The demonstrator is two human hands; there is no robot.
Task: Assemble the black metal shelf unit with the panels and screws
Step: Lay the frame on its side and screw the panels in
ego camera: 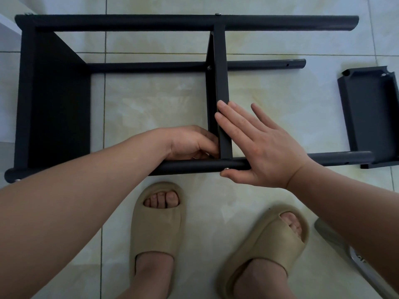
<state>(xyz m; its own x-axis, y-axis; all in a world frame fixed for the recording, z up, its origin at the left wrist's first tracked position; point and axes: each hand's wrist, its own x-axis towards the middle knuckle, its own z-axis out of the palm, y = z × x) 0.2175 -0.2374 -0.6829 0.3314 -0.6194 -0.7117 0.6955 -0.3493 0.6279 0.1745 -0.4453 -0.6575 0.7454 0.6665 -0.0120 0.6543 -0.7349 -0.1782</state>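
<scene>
The black shelf unit (pixel 121 23) lies on its side on the tiled floor, with one panel (pixel 58 100) fixed at its left end and a middle panel (pixel 220 83) standing between the poles. My left hand (pixel 192 143) is curled against the left face of the middle panel near the front pole (pixel 194 166); what its fingertips hold is hidden. My right hand (pixel 259 145) lies flat, fingers straight, against the panel's right edge, thumb under the front pole beside a silver screw head (pixel 226 168). A loose third panel (pixel 371 117) rests at the right.
My two feet in beige slippers (pixel 157 229) stand just in front of the front pole. A grey and chrome object (pixel 354 257) lies at the lower right. A white furniture edge (pixel 6 26) shows at the upper left. Pale floor tiles surround the frame.
</scene>
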